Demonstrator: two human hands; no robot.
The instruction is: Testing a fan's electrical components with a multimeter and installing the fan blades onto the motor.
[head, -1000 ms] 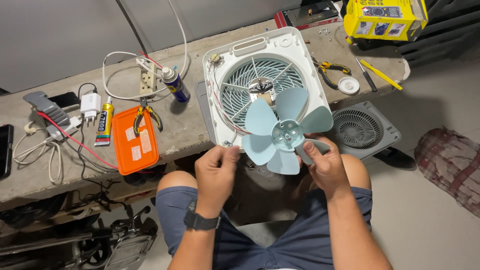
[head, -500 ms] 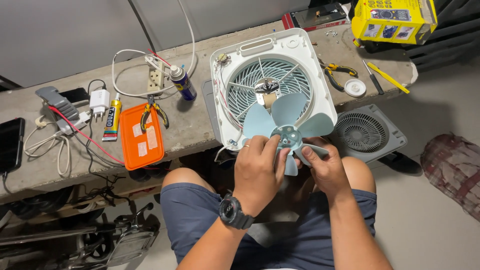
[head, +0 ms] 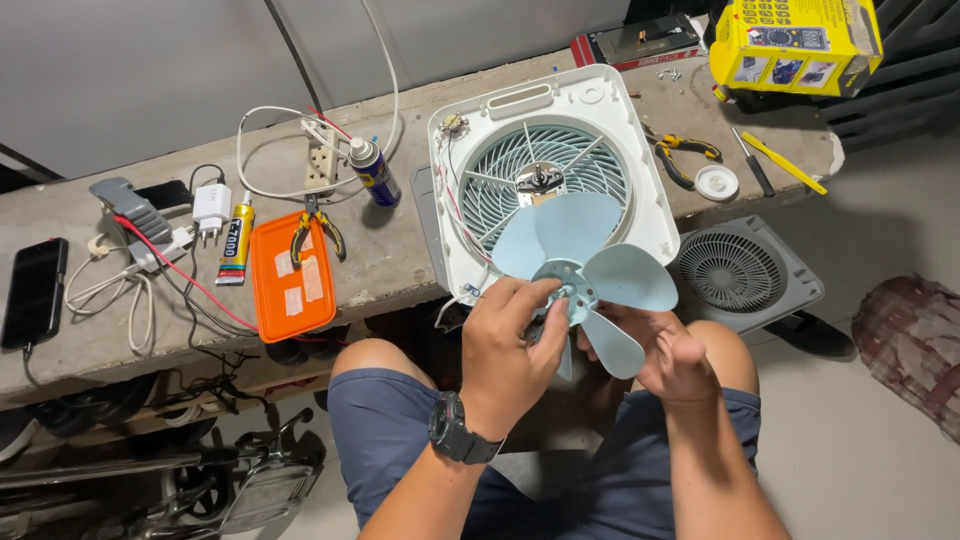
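My left hand pinches the fan blade's hub, which faces up toward me; my right hand cups it underneath.

The scene is evenly and fairly brightly lit by soft, cool light from above, with no hard glare. The pale fan blade and white fan housing are close to overexposed yet keep detail. Shadows are weak; the darkest area lies under the table at lower left. Focus is sharp across the frame. The wide lens bends the table edge slightly toward the corners.
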